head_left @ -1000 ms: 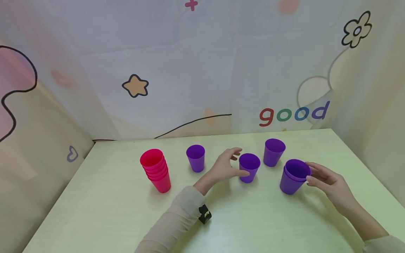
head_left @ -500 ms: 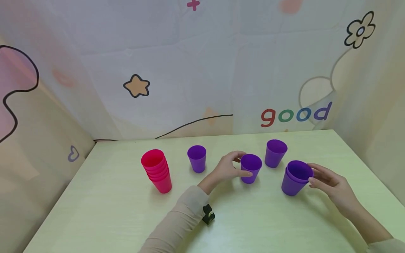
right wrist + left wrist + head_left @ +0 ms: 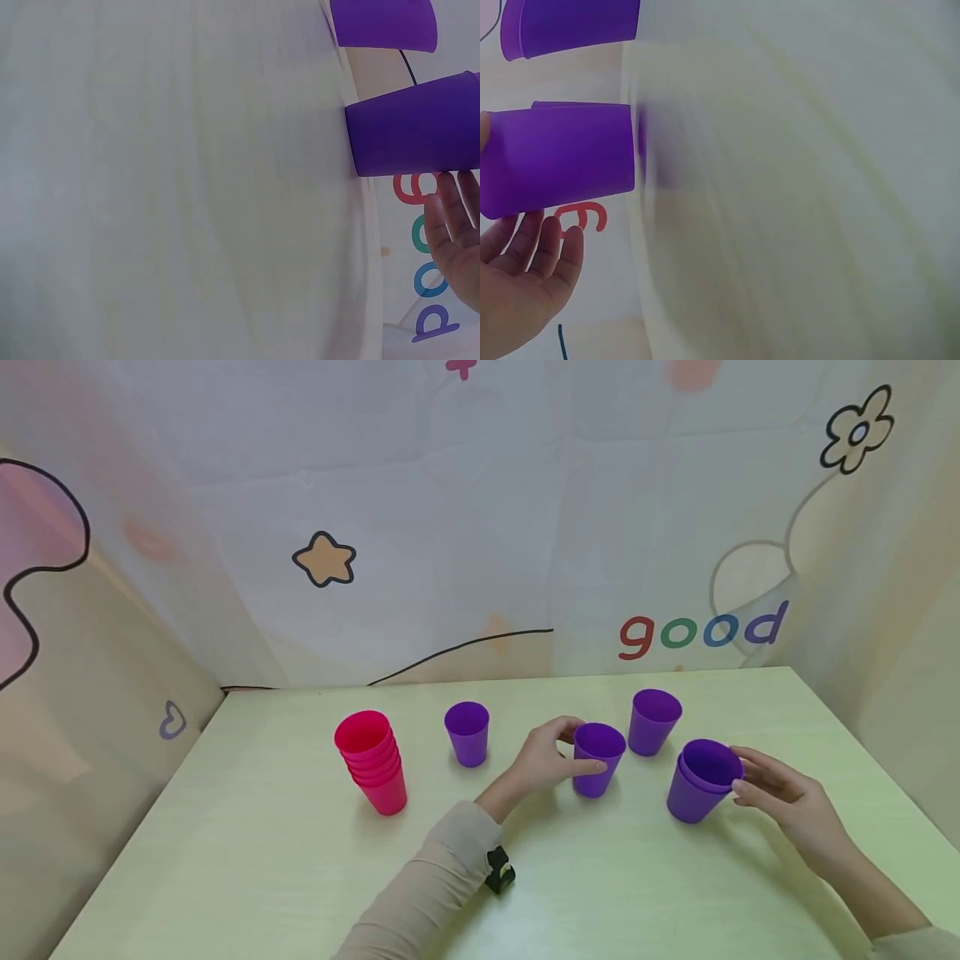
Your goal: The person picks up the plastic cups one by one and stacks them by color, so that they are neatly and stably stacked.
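Note:
My left hand [image 3: 542,758] holds a single purple cup [image 3: 592,781], thumb across its near side and fingers at the far side. In the left wrist view this cup [image 3: 562,159] lies sideways to the camera, with a thin gap between its base and the tabletop. To its right, two nested purple cups [image 3: 688,800] stand slightly tilted. My right hand [image 3: 793,806] pinches their rims from the right between thumb and fingers. Fingers of the right hand [image 3: 457,232] also show beside the stack in the right wrist view.
Behind the hands, one purple cup [image 3: 654,727] stands at the back right and another purple cup [image 3: 469,739] farther left. A leaning stack of several red cups [image 3: 384,785] is at the left of the pale table [image 3: 247,860]. A printed cloth [image 3: 465,527] hangs behind.
The left fingers have closed in around the single purple cup, which has shifted slightly right toward the nested pair. The right hand keeps its place at the pair.

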{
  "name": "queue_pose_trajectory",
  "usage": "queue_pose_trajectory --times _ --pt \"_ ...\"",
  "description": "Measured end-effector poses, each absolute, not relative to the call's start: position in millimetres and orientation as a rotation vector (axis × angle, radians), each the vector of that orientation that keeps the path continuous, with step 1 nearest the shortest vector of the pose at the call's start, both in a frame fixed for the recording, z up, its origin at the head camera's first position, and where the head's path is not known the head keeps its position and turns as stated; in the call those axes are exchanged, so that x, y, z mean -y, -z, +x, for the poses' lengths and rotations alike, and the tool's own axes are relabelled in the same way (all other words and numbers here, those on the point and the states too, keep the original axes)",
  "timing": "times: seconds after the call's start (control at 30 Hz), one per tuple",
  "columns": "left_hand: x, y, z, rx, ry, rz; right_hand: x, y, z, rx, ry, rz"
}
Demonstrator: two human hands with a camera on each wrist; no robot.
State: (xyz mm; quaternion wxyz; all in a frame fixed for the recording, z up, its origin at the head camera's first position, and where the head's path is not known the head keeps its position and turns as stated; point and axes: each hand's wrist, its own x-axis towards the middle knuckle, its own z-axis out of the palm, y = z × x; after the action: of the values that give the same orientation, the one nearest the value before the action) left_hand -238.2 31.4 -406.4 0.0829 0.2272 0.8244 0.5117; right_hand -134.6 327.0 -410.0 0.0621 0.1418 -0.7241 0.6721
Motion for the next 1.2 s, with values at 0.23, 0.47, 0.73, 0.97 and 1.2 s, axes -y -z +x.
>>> queue_pose_trajectory --times 0.23,0.47,0.73,0.97,1.2 --pt "-31 402 -235 -2.454 -1.588 0.696 -327 410 -134 2.192 -2.019 0.429" --pt "-30 397 -231 -2.445 -1.664 0.714 -327 410 -134 2.185 -2.016 0.452" --pt "-33 387 -223 -2.399 -1.739 0.768 -326 410 -135 2.186 -2.017 0.445" --pt "-38 374 -215 -2.373 -1.783 0.843 -326 409 -135 2.159 -2.030 0.456" --pt "-44 367 -211 -2.334 -1.802 0.901 -325 409 -136 2.130 -2.052 0.468"
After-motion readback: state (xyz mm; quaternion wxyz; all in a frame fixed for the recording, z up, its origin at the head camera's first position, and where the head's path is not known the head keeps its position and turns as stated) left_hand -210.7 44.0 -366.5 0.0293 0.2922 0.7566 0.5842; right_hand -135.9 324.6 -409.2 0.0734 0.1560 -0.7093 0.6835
